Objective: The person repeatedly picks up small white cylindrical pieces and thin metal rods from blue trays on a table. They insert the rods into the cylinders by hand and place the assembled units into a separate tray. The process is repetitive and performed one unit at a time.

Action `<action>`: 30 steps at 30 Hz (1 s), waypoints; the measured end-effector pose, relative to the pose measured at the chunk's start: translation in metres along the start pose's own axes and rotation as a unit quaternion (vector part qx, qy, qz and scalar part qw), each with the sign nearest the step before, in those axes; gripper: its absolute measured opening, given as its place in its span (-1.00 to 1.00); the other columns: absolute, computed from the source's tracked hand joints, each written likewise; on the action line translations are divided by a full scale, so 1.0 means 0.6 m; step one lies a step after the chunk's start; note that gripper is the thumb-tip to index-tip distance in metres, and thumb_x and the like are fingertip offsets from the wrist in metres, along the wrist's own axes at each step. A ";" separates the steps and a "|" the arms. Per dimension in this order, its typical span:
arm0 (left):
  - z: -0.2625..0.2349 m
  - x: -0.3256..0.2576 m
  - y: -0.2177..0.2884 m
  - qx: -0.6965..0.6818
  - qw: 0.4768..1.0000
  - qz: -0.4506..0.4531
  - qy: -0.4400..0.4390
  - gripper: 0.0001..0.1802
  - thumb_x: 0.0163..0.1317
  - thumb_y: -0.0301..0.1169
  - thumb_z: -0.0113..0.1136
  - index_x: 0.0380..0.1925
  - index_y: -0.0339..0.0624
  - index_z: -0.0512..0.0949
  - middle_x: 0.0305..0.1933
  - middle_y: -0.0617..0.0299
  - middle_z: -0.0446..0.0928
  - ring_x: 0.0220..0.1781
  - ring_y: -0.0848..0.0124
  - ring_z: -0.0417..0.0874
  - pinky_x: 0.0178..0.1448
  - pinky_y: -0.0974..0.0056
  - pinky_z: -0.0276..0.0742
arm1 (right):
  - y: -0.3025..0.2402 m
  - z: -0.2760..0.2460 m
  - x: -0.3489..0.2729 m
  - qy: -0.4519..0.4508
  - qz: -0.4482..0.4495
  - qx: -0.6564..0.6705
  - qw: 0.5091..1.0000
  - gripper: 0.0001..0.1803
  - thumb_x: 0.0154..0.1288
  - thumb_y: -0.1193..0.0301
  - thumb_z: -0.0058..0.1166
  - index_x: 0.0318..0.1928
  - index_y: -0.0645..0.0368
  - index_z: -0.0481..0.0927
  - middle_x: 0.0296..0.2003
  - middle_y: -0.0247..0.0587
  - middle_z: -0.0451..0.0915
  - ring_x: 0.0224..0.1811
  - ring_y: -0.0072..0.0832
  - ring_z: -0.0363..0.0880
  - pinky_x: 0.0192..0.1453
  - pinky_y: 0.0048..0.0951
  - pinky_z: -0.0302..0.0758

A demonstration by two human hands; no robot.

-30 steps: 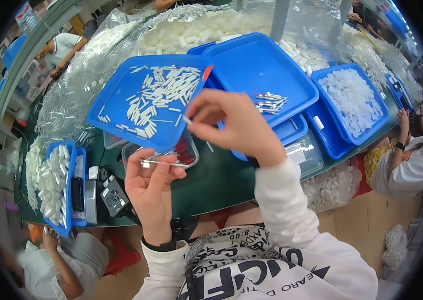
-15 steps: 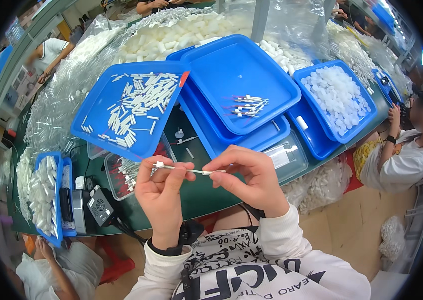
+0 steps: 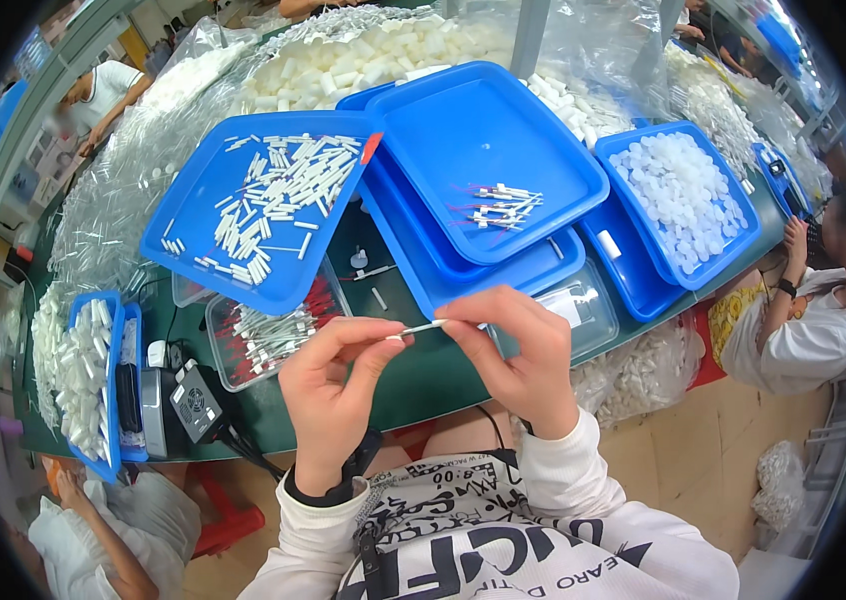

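Note:
Between my two hands stretches a thin white wired piece (image 3: pixel 424 328), held over the near edge of the table. My left hand (image 3: pixel 335 385) pinches one end between thumb and fingers, and a small white part shows at its fingertips. Thumb and forefinger of my right hand (image 3: pixel 515 345) are closed on the other end. Just beyond my left hand, a clear plastic box (image 3: pixel 223 372) holds many white pieces with red wires. Past my hands lies a blue tray (image 3: pixel 198 205) of short white tubes. Several finished-looking white pieces with reddish wires (image 3: pixel 505 206) rest in another blue tray (image 3: pixel 433 130).
Translucent white caps (image 3: pixel 683 205) fill a blue tray at right. A blue bin of white tubes (image 3: pixel 88 390) and a black fan-vented device (image 3: pixel 201 402) stand at left. White foam-like cylinders (image 3: pixel 363 60) pile up behind. Co-workers sit on both sides.
Both hands have drawn closer together on the wired piece, and less of it shows between them. The white end part that stuck out above my left fingers is now mostly hidden.

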State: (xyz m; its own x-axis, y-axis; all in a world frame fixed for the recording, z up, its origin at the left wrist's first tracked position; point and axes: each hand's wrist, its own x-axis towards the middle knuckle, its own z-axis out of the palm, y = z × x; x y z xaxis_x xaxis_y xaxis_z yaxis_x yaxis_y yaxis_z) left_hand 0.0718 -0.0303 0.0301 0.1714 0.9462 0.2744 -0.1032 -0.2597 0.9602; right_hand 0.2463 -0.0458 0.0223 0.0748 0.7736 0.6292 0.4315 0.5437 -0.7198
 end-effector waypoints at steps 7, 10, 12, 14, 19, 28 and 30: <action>-0.011 -0.005 -0.006 0.035 0.999 0.031 -0.011 -0.88 0.16 -0.64 0.27 -0.28 -0.43 0.65 -0.34 0.07 0.67 -0.34 0.40 0.71 -0.21 0.43 0.58 | -0.005 0.004 0.000 -0.025 -0.029 0.019 0.999 -0.83 0.04 0.57 0.32 -0.29 0.19 0.69 -0.44 -0.26 0.63 -0.43 -0.40 0.59 -0.39 -0.48 0.49; -0.018 -0.004 -0.009 0.031 0.999 0.043 -0.011 -0.89 0.13 -0.62 0.31 -0.32 -0.41 0.67 -0.38 0.10 0.68 -0.38 0.44 0.69 -0.29 0.46 0.53 | -0.008 -0.003 -0.001 -0.040 -0.043 0.013 0.998 -0.81 0.02 0.57 0.33 -0.28 0.17 0.71 -0.44 -0.27 0.64 -0.42 -0.40 0.59 -0.40 -0.49 0.49; -0.020 -0.003 -0.009 0.039 0.998 0.053 -0.014 -0.90 0.11 -0.61 0.33 -0.35 -0.38 0.68 -0.41 0.13 0.69 -0.41 0.47 0.67 -0.34 0.47 0.49 | -0.009 -0.003 -0.002 -0.045 -0.045 0.015 0.998 -0.80 0.01 0.57 0.33 -0.27 0.16 0.72 -0.43 -0.27 0.64 -0.42 -0.41 0.60 -0.40 -0.50 0.49; -0.021 -0.003 -0.010 0.056 0.996 0.073 -0.014 -0.90 0.09 -0.60 0.35 -0.36 -0.35 0.69 -0.43 0.15 0.69 -0.44 0.49 0.65 -0.38 0.47 0.45 | -0.011 -0.002 -0.003 -0.043 -0.042 0.023 0.998 -0.80 0.01 0.57 0.33 -0.27 0.16 0.72 -0.43 -0.27 0.64 -0.42 -0.41 0.60 -0.40 -0.50 0.49; -0.024 -0.004 -0.009 0.132 0.981 0.143 -0.020 -0.89 0.06 -0.58 0.37 -0.37 -0.30 0.69 -0.45 0.16 0.68 -0.48 0.47 0.63 -0.42 0.46 0.42 | -0.017 -0.001 -0.004 -0.047 -0.025 0.030 0.998 -0.80 0.00 0.58 0.33 -0.28 0.17 0.72 -0.45 -0.26 0.64 -0.44 -0.42 0.60 -0.41 -0.50 0.49; -0.027 -0.007 0.002 0.167 0.967 0.189 -0.038 -0.86 0.00 -0.58 0.39 -0.37 -0.29 0.69 -0.46 0.14 0.67 -0.50 0.39 0.64 -0.44 0.41 0.46 | -0.031 -0.007 -0.011 -0.051 -0.055 0.015 0.997 -0.83 -0.01 0.56 0.36 -0.32 0.18 0.72 -0.44 -0.26 0.65 -0.47 -0.44 0.60 -0.45 -0.52 0.48; -0.026 -0.007 0.006 0.193 0.954 0.228 -0.035 -0.84 -0.02 -0.59 0.41 -0.38 -0.31 0.68 -0.46 0.13 0.66 -0.50 0.36 0.65 -0.45 0.39 0.48 | -0.033 -0.007 -0.010 -0.059 -0.030 0.028 0.997 -0.84 0.01 0.55 0.36 -0.32 0.19 0.72 -0.44 -0.25 0.65 -0.47 -0.44 0.60 -0.44 -0.52 0.47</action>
State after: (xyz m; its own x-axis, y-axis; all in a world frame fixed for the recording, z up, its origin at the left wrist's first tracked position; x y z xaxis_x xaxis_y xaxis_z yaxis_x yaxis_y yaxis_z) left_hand 0.0556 -0.0322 0.0314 0.2615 0.7067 0.6574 0.1829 -0.7051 0.6852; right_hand 0.2413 -0.0626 0.0339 -0.0572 0.7703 0.6351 0.3818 0.6047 -0.6990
